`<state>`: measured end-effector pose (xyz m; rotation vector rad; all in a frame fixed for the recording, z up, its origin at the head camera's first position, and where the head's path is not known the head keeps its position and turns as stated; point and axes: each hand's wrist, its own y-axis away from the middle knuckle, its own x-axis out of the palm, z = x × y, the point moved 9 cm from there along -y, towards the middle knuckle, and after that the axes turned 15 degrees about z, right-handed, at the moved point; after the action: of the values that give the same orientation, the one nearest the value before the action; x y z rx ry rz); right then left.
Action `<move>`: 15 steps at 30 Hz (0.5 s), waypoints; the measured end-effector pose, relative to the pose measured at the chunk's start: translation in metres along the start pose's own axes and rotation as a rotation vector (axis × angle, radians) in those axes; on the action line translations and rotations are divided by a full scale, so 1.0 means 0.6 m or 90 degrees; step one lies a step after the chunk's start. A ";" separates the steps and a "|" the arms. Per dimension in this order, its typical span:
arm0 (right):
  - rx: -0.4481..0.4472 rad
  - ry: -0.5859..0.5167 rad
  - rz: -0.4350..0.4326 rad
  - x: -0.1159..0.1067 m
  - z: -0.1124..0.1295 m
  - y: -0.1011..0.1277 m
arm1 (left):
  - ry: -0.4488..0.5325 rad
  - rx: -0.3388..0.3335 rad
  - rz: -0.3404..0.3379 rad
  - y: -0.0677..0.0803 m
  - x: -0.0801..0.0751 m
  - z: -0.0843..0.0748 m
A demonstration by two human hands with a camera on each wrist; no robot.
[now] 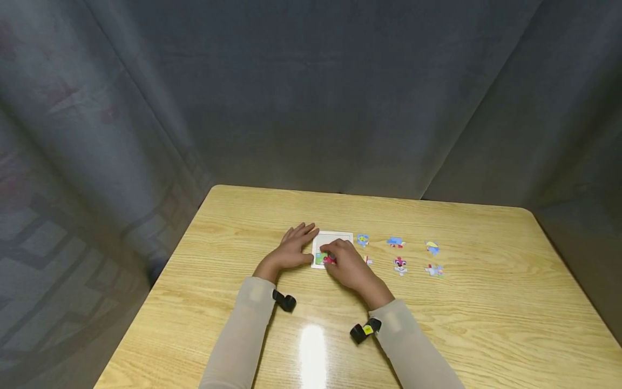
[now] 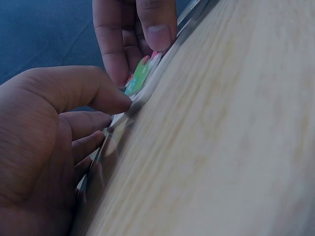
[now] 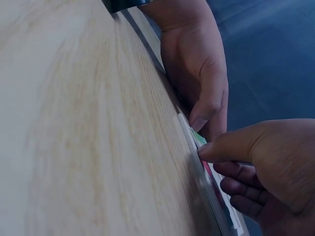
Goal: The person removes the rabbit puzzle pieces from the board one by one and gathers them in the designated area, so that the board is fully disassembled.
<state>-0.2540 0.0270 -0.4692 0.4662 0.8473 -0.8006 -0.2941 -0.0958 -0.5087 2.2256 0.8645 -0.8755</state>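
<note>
Both your sleeves fill the bottom of the head view, and past them your hands meet at the white puzzle tray point(image 1: 340, 236) near the middle of the wooden table point(image 1: 486, 324). Your left hand point(image 1: 291, 249) lies flat with straight fingers against the tray's left edge, steadying it. Your right hand point(image 1: 347, 265) curls over the tray's near left corner, fingertips pressing on a green and pink piece point(image 1: 324, 259) there.

By the look of it you are early on — only that corner shows colour, and most of the tray is bare white. Six loose pieces point(image 1: 400, 265) lie in two rows just right of the tray, untouched.

Whether the pressed piece is seated I cannot tell: your right hand hides most of it, and both wrist views are blurred — only a sliver of green point(image 2: 140, 76) shows between your fingers.
</note>
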 end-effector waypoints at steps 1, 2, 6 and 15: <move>0.001 -0.002 -0.001 -0.001 0.000 0.001 | -0.001 -0.001 0.000 0.000 0.000 0.001; 0.004 -0.005 -0.001 -0.001 -0.001 0.002 | 0.000 -0.001 -0.001 -0.001 0.001 0.001; 0.018 -0.019 0.003 -0.002 -0.006 0.008 | 0.007 -0.003 -0.001 0.000 0.002 0.003; 0.008 -0.063 -0.002 -0.011 -0.013 0.045 | 0.001 -0.010 -0.009 0.001 -0.005 0.008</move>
<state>-0.2394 0.0519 -0.4670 0.4320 0.7519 -0.8260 -0.2973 -0.1007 -0.5091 2.2105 0.8857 -0.8700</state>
